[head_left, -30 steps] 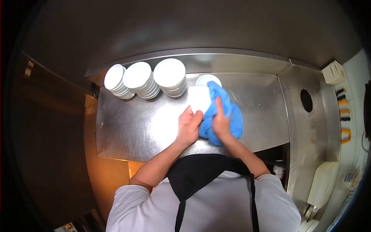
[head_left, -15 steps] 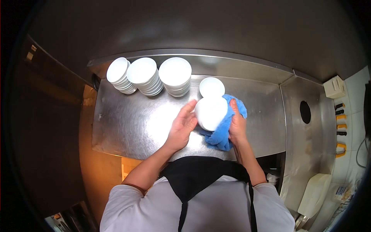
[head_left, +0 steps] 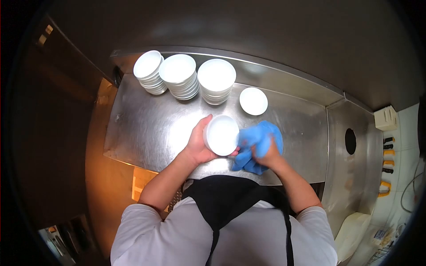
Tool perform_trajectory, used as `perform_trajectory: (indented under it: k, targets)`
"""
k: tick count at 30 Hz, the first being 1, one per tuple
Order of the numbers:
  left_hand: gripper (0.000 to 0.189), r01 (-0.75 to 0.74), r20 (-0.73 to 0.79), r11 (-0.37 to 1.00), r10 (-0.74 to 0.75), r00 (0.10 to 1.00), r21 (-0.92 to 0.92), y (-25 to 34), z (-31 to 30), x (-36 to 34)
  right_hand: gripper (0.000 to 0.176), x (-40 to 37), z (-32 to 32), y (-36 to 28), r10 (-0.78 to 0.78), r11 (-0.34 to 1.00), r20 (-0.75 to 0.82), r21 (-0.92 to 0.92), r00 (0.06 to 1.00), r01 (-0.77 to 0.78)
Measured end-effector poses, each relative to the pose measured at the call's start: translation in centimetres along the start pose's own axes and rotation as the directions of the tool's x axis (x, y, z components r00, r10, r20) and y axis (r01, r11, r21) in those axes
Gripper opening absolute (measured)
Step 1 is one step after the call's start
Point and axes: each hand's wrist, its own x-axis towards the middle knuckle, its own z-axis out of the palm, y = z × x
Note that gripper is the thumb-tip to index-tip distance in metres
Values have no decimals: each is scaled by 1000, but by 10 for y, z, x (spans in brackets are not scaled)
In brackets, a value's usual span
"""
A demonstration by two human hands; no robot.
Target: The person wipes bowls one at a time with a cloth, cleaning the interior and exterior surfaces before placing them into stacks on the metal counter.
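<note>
A white bowl rests in my left hand, whose fingers wrap round its left side and underside. My right hand, a little blurred, grips a blue cloth just to the right of the bowl. Behind the cloth, a single white bowl stands on the steel counter. Three stacks of white bowls line the back left of the counter: a left stack, a middle stack and a right stack.
A raised steel ledge runs along the counter's back. On the right is a steel surface with a dark oval hole. Beyond it, yellow and black handles hang by the tiled wall, below a pale box.
The held bowl has moved left, from the cloth into my left hand. My right hand, still with the cloth, has come off the bowl. The view has shifted and turned slightly.
</note>
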Motion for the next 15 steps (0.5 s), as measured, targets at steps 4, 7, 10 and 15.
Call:
perform_trajectory:
  k: [4,7,10,15]
  targets:
    - [78,142,-43,983,-148,988,-113,3,2,-1,51,11,2,-7,461,632,-413,774,785,36]
    - [76,191,-50,979,-194,980,-72,-4,6,1,93,26,15,-5,-226,852,-507,311,832,422]
    - [68,157,-39,985,-155,987,70,-4,-4,5,93,26,9,-30,-463,878,67,-103,884,468]
    - [51,-33,-185,922,112,976,386,-12,4,9,73,22,39,3,-234,802,349,-458,907,383]
